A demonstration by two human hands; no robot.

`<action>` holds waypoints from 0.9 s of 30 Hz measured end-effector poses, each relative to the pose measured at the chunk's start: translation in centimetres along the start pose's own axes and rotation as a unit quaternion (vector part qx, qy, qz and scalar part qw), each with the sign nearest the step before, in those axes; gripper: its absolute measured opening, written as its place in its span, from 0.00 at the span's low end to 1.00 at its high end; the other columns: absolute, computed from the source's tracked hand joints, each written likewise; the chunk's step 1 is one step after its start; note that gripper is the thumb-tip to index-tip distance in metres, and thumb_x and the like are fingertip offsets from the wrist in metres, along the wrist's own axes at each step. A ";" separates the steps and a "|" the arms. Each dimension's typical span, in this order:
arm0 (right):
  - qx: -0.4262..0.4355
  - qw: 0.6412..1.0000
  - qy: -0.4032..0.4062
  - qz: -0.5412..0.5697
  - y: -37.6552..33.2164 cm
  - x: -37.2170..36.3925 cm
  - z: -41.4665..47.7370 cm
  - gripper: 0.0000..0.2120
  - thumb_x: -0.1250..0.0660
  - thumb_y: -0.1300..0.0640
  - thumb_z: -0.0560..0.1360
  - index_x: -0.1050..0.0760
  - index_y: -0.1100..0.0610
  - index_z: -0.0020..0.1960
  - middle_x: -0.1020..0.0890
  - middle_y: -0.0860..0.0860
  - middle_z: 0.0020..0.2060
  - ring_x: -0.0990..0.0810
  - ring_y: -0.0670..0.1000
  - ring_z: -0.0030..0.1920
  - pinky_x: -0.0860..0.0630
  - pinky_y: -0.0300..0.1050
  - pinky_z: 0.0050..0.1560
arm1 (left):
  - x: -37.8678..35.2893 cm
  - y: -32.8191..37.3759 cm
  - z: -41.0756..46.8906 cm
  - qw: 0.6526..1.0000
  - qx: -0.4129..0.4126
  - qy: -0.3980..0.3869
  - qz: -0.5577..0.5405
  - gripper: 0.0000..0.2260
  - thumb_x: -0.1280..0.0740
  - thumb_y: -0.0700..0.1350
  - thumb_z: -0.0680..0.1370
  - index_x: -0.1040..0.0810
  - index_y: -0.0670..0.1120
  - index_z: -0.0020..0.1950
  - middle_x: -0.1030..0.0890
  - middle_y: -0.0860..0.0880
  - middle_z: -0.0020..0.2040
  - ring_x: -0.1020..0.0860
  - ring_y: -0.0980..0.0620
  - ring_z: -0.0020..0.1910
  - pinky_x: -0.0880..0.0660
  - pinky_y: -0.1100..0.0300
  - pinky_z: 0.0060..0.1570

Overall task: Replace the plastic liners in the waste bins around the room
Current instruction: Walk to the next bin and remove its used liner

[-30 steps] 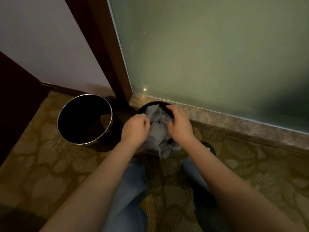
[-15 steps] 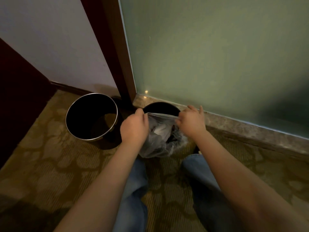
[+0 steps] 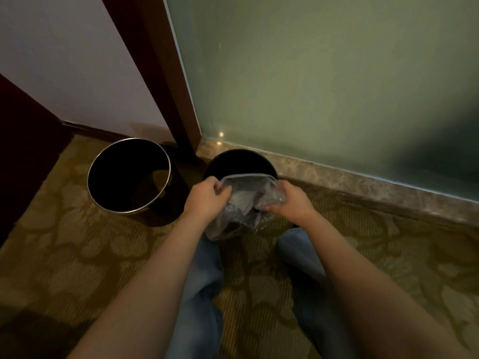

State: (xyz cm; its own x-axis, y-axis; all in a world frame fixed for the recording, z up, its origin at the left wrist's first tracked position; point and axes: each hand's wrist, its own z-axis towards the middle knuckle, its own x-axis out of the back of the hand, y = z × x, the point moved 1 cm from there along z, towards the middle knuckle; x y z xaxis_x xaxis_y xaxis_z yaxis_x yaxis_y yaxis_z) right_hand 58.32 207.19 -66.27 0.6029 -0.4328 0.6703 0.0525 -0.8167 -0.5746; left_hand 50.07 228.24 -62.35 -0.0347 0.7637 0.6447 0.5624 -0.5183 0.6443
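Hanging crumpled at the near rim of a round black bin (image 3: pixel 234 154), a thin translucent plastic liner (image 3: pixel 243 203) is held by both hands; its left edge is gripped in the curled left hand (image 3: pixel 207 196); its right edge is pinched by the right hand (image 3: pixel 294 204); a second round bin (image 3: pixel 124 174), metal-rimmed, is seen just left on patterned carpet (image 3: pixel 77 255); frosted green glass (image 3: pixel 311 86) is set behind a stone sill (image 3: pixel 363 183).

Faded blue denim jeans (image 3: pixel 202 294) cover both legs; the left forearm (image 3: pixel 145 294) and right forearm (image 3: pixel 363 281) are bare along their whole visible length.
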 end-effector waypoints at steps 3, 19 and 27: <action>0.004 0.994 0.035 -0.102 1.4 -0.3 -0.1 0.07 0.34 0.51 0.77 0.27 0.52 0.42 0.25 0.48 0.39 0.21 0.56 0.48 0.27 0.47 0.43 | -0.6 -0.7 -0.1 0.984 0.039 -0.158 0.072 0.19 0.27 0.54 0.72 0.27 0.46 0.56 0.26 0.50 0.50 0.25 0.49 0.51 0.29 0.57 0.47; -0.012 0.952 0.127 0.277 -2.2 1.5 -0.9 0.42 0.23 0.53 0.69 0.43 0.51 0.76 0.26 0.44 0.54 0.26 0.44 0.55 0.28 0.41 0.55 | -1.7 0.0 0.7 0.968 0.071 -0.011 -0.241 0.17 0.30 0.54 0.74 0.30 0.51 0.57 0.22 0.48 0.47 0.21 0.50 0.47 0.24 0.56 0.46; -0.078 0.996 -0.035 -0.004 1.7 -0.6 -0.9 0.06 0.34 0.55 0.78 0.22 0.55 0.53 0.19 0.52 0.48 0.20 0.53 0.52 0.22 0.52 0.55 | -2.2 -2.7 0.2 0.956 0.053 -0.208 0.201 0.21 0.29 0.48 0.74 0.27 0.44 0.65 0.24 0.44 0.61 0.25 0.43 0.60 0.27 0.53 0.58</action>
State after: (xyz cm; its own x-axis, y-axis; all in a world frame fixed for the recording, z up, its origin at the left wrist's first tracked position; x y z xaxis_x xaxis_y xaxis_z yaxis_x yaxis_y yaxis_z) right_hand 57.27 205.76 -67.21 0.6572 -0.4030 0.6369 -0.0634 -0.8716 -0.4860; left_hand 48.79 228.05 -65.57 0.5207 0.6098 0.5975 0.5431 -0.7766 0.3194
